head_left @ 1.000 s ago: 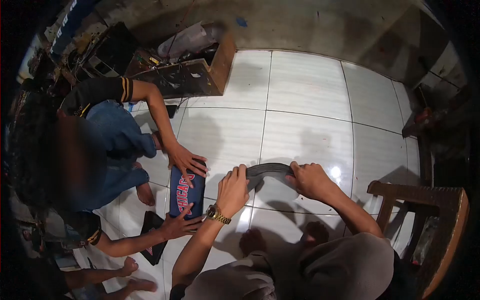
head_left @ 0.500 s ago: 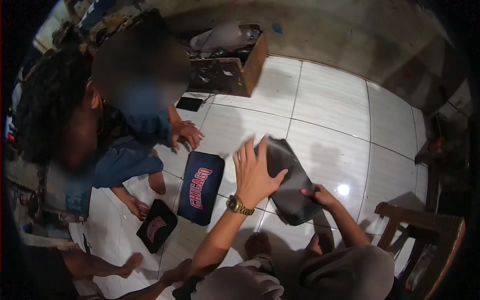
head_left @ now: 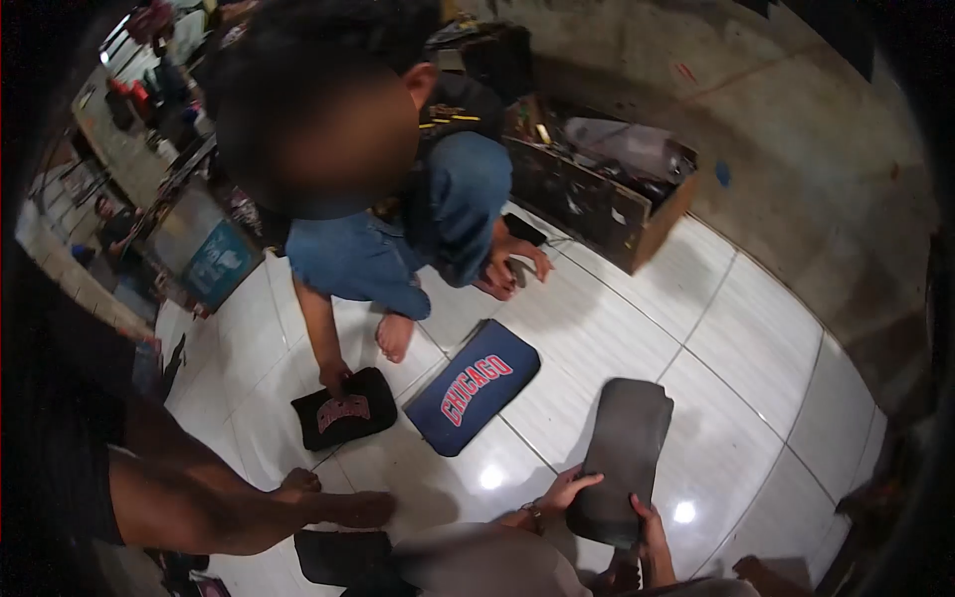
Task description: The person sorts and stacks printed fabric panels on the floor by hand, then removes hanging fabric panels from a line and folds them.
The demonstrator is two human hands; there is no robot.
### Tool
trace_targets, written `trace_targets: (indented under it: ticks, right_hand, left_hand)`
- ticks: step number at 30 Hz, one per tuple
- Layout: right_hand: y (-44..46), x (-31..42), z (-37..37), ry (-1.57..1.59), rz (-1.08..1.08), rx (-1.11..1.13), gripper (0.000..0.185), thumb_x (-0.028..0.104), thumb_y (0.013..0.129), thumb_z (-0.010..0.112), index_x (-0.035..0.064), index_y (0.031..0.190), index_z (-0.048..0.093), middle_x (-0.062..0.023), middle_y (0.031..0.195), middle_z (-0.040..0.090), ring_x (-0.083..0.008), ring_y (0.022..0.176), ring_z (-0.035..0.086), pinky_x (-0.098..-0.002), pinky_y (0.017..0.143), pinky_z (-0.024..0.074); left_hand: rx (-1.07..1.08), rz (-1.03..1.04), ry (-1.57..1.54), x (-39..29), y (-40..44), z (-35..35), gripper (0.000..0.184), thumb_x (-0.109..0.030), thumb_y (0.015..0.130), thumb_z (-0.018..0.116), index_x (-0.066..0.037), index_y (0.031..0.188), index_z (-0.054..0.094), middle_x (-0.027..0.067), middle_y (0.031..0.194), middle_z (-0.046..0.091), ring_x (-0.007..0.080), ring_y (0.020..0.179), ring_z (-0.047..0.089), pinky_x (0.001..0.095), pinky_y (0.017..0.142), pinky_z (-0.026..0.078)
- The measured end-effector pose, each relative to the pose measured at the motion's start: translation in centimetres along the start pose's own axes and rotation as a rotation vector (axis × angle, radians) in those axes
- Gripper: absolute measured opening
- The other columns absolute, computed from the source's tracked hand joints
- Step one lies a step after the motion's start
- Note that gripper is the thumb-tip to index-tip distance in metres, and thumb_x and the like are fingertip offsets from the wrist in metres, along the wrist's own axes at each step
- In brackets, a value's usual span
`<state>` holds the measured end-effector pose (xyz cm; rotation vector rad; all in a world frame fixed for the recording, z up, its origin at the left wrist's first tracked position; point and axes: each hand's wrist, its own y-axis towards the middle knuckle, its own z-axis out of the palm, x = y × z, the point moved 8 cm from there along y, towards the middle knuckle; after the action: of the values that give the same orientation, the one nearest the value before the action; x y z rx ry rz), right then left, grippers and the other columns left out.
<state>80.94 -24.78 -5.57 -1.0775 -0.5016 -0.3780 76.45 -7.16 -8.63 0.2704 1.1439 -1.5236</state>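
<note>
A plain dark grey zip-pouch-like case [head_left: 627, 438] is held between my two hands, low and right of centre, tilted above the tiled floor. My left hand [head_left: 569, 492], with a watch at its wrist, grips the lower left edge, thumb on top. On the lower right edge, my right hand [head_left: 652, 542] closes with its thumb along the side. Left of it a navy pouch [head_left: 512, 358] with red CHICAGO lettering lies flat on the floor. Beyond that is a smaller black pouch [head_left: 373, 393] with similar lettering, touched by a co-worker's hand [head_left: 335, 374].
A co-worker in jeans [head_left: 343, 264] squats opposite. Another person's bare leg [head_left: 199, 507] reaches in from the left. A dark flat item [head_left: 343, 557] lies at the bottom. A wooden box [head_left: 597, 199] of things stands by the wall, a phone-like black object [head_left: 525, 229] beside it.
My left hand, earlier raised with fingers spread over the dark case, now grips its lower edge. The case has turned more upright. My view has swung left; the co-worker's hand now touches the black pouch.
</note>
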Motion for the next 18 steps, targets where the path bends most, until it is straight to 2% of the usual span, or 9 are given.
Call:
trace_targets:
  ticks: [1,3,6,10,12,14,16,17,18]
  right_hand:
    - [0.4,-0.7,-0.3,0.038,0.022,0.032,0.053,0.025,0.085,0.072,-0.0004,0.128,0.052,-0.0131,0.119,0.062,-0.0294,0.107,0.062,-0.0436,0.090,0.0524]
    - [1.0,-1.5,-1.1,0.038,0.016,0.047,0.054,0.025,0.084,0.072,-0.0002,0.127,0.052,-0.0131,0.118,0.062,-0.0294,0.106,0.062,-0.0437,0.090,0.0524]
    - [1.1,-1.7,-1.0,0.060,0.002,0.088,0.055,0.024,0.081,0.075,-0.0004,0.126,0.053,-0.0133,0.115,0.063,-0.0293,0.103,0.063,-0.0444,0.088,0.0535]
    - [2.3,-2.7,-3.0,0.032,-0.019,0.072,0.053,0.018,0.080,0.075,-0.0017,0.124,0.053,-0.0143,0.115,0.063,-0.0306,0.099,0.064,-0.0460,0.085,0.0549]
    - [2.0,-2.1,-2.1,0.046,-0.027,0.096,0.051,0.016,0.080,0.074,-0.0012,0.123,0.054,-0.0149,0.115,0.062,-0.0305,0.101,0.063,-0.0455,0.088,0.0537]
    - [1.2,-1.4,-1.0,0.056,-0.026,0.086,0.052,0.017,0.079,0.074,-0.0017,0.124,0.052,-0.0145,0.114,0.063,-0.0299,0.101,0.063,-0.0439,0.088,0.0521]
    - [0.7,-0.5,-0.4,0.070,-0.024,0.063,0.054,0.017,0.079,0.073,-0.0021,0.125,0.051,-0.0140,0.113,0.063,-0.0292,0.100,0.062,-0.0423,0.089,0.0505]
    - [0.5,-0.4,-0.2,0.080,-0.014,0.066,0.055,0.019,0.080,0.072,-0.0022,0.125,0.051,-0.0144,0.113,0.062,-0.0295,0.102,0.061,-0.0431,0.089,0.0504]
    - [-0.1,-0.5,-0.4,0.101,0.000,0.050,0.055,0.020,0.080,0.072,-0.0023,0.125,0.051,-0.0149,0.114,0.062,-0.0297,0.103,0.060,-0.0440,0.089,0.0503]
  left_hand:
    - [-0.013,0.019,-0.004,0.2,0.3,-0.6,0.046,-0.023,0.093,0.065,0.001,0.131,0.053,0.0069,0.118,0.063,0.0157,0.107,0.059,0.0302,0.096,0.045]
    - [-0.033,0.090,0.318,-0.3,0.5,-1.3,0.044,-0.024,0.092,0.066,0.002,0.126,0.056,0.0079,0.113,0.066,0.0157,0.102,0.061,0.0303,0.093,0.047]
    - [-0.039,0.089,0.567,-1.6,0.2,-1.1,0.043,-0.026,0.091,0.067,0.003,0.121,0.058,0.0088,0.108,0.067,0.0150,0.098,0.061,0.0303,0.088,0.048]
    - [-0.020,0.101,0.491,1.4,2.4,-2.7,0.048,-0.034,0.089,0.067,0.003,0.119,0.060,0.0099,0.106,0.068,0.0180,0.096,0.062,0.0313,0.086,0.048]
    - [-0.089,-0.084,0.546,2.9,2.8,-4.3,0.052,-0.039,0.089,0.064,0.003,0.119,0.061,0.0105,0.109,0.068,0.0185,0.102,0.061,0.0311,0.091,0.046]
    - [0.058,-0.111,0.332,3.7,2.9,-3.6,0.055,-0.043,0.088,0.063,0.002,0.120,0.062,0.0117,0.120,0.064,0.0199,0.111,0.058,0.0313,0.097,0.042]
    - [0.081,-0.270,0.120,2.8,1.2,-1.8,0.049,-0.039,0.093,0.053,-0.001,0.122,0.063,0.0105,0.132,0.058,0.0204,0.124,0.051,0.0320,0.107,0.035]
    - [0.213,0.136,0.424,4.2,3.4,-3.6,0.044,-0.031,0.098,0.041,-0.004,0.125,0.063,0.0081,0.137,0.055,0.0195,0.132,0.044,0.0336,0.113,0.029]
    - [0.167,0.128,0.387,4.1,2.9,-3.2,0.046,-0.025,0.100,0.030,-0.006,0.127,0.062,0.0071,0.137,0.055,0.0178,0.136,0.039,0.0343,0.116,0.022]
